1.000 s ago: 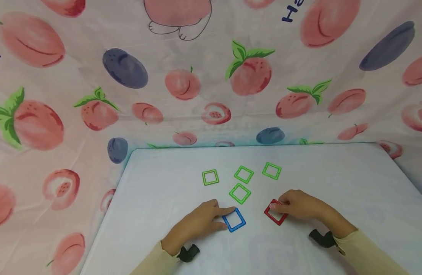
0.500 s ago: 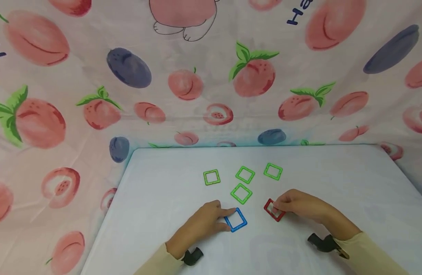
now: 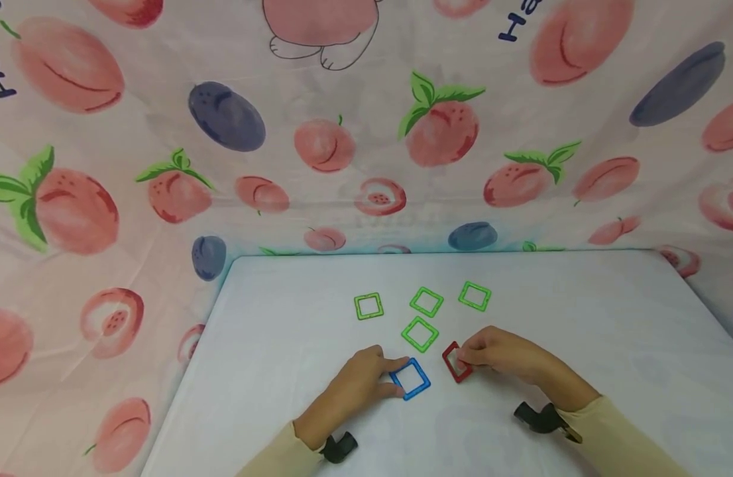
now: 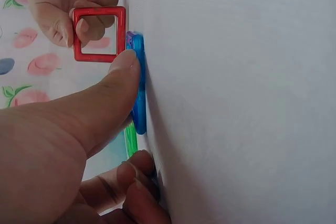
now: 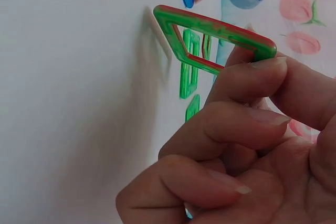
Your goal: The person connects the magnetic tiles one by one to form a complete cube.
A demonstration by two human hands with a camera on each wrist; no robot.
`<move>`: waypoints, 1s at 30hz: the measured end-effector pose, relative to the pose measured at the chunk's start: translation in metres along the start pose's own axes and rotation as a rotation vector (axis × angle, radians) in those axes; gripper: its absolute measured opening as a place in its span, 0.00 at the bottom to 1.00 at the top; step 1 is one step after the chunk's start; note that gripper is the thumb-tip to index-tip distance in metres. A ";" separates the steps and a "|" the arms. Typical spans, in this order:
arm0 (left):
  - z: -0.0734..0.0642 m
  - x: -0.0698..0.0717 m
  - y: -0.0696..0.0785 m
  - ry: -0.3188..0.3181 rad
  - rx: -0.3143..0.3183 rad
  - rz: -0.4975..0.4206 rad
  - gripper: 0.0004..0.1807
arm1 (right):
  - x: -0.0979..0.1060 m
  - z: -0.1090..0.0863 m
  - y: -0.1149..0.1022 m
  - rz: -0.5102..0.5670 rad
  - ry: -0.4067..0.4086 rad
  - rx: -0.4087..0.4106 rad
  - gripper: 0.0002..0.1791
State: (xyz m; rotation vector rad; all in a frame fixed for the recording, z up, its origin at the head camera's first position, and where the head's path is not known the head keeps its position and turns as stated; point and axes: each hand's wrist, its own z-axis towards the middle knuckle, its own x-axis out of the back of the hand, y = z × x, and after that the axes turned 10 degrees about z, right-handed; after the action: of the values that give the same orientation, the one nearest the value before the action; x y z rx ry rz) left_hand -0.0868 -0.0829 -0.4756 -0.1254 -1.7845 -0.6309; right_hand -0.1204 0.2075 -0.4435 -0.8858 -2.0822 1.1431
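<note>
A blue square frame (image 3: 421,371) lies on the white table, and my left hand (image 3: 354,384) holds its left side between thumb and index finger. In the left wrist view the thumb presses the near edge of the blue frame (image 4: 140,87). To the right, my right hand (image 3: 509,354) pinches a red square frame (image 3: 450,369) by one side, raised and tilted off the table. Its face in the right wrist view looks green with red edges (image 5: 210,23). A small gap separates the red and blue frames in the head view.
Several green square frames (image 3: 413,343) lie flat beyond the hands, the closest just behind the blue one. The white tabletop (image 3: 271,344) ends at a fruit-print cloth (image 3: 342,225) along the back and left. Dark wrist cameras (image 3: 539,417) stick out under the wrists.
My right hand has tilted the red frame up off the table and brought it left, closer to the blue one. The left hand keeps its hold, nearly still.
</note>
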 end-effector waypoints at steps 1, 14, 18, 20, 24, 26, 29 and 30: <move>0.000 0.000 0.001 0.003 -0.003 0.000 0.33 | -0.001 0.001 0.000 -0.002 -0.002 0.003 0.16; 0.000 -0.001 0.006 0.003 0.027 0.020 0.33 | -0.017 0.016 -0.005 -0.021 -0.023 0.063 0.16; 0.000 -0.001 0.008 0.001 0.006 0.033 0.33 | -0.020 0.019 -0.006 -0.037 -0.029 0.066 0.15; 0.000 -0.001 0.008 0.005 -0.006 0.044 0.33 | -0.023 0.021 -0.007 -0.042 -0.036 0.074 0.15; 0.000 0.000 0.009 0.015 -0.013 0.065 0.33 | -0.029 0.025 -0.010 -0.052 -0.054 0.093 0.15; 0.000 0.000 0.008 0.014 -0.012 0.066 0.33 | -0.032 0.026 -0.012 -0.062 -0.050 0.094 0.15; 0.000 -0.001 0.007 0.009 -0.013 0.061 0.33 | -0.037 0.026 -0.014 -0.113 -0.030 0.100 0.15; -0.001 -0.001 0.007 0.008 -0.015 0.058 0.33 | -0.038 0.026 -0.015 -0.136 -0.022 0.104 0.15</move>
State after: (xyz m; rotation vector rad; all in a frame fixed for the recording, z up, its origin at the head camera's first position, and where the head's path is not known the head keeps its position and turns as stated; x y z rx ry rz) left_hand -0.0831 -0.0770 -0.4743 -0.1837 -1.7624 -0.6027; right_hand -0.1213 0.1593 -0.4489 -0.6752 -2.0463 1.1813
